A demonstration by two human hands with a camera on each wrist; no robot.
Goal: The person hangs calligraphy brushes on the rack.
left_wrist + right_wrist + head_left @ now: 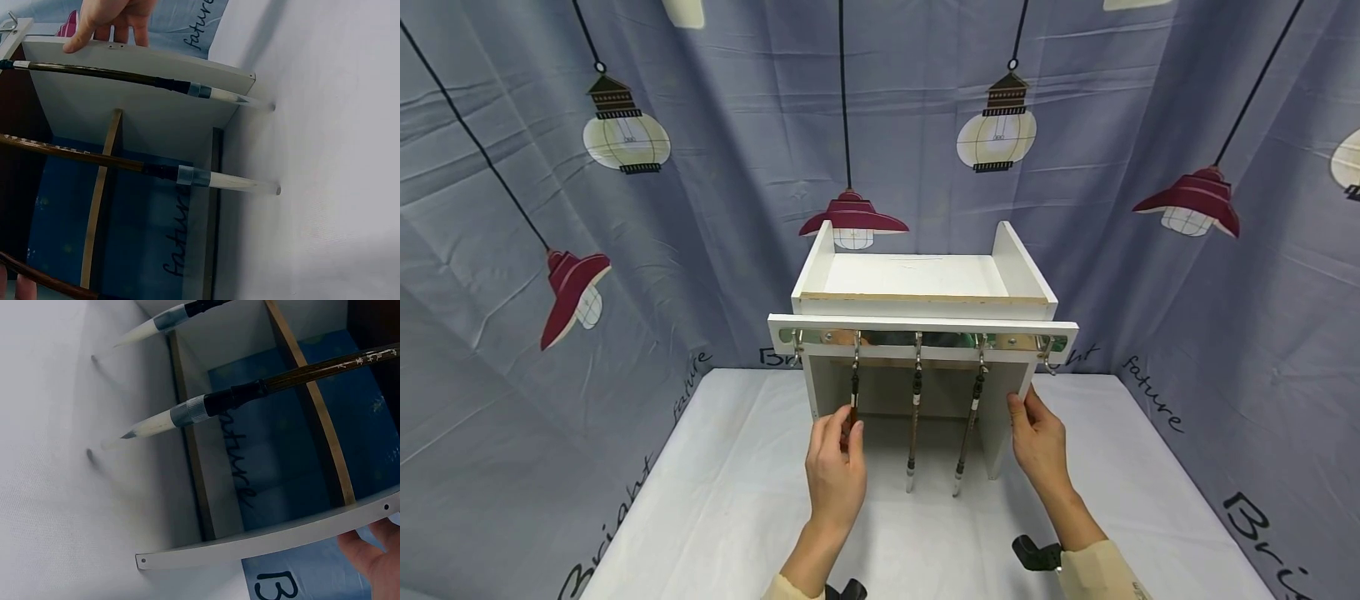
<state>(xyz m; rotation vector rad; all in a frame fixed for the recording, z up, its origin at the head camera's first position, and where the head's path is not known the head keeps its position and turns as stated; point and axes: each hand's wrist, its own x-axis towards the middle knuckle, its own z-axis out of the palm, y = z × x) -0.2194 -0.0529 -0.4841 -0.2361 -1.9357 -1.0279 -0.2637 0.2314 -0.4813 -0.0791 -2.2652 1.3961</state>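
A white wooden rack (925, 310) stands on the table, with metal hooks along its front rail. Three calligraphy brushes with dark bamboo handles hang tips down from the hooks. My left hand (837, 471) pinches the handle of the leftmost brush (854, 379), its lower end hidden by the fingers. To its right hang the middle brush (915, 417) and the right brush (972, 421), their pale bristles in clear sleeves. My right hand (1040, 437) holds the front edge of the rack's right side panel (269, 545), thumb on the near side.
A white cloth (722, 500) covers the table. Behind and on both sides hangs a blue-grey curtain (737, 125) printed with lamps. On top, the rack has an open tray (917, 275) with raised sides. A thin wooden crossbar (322, 419) spans its inside.
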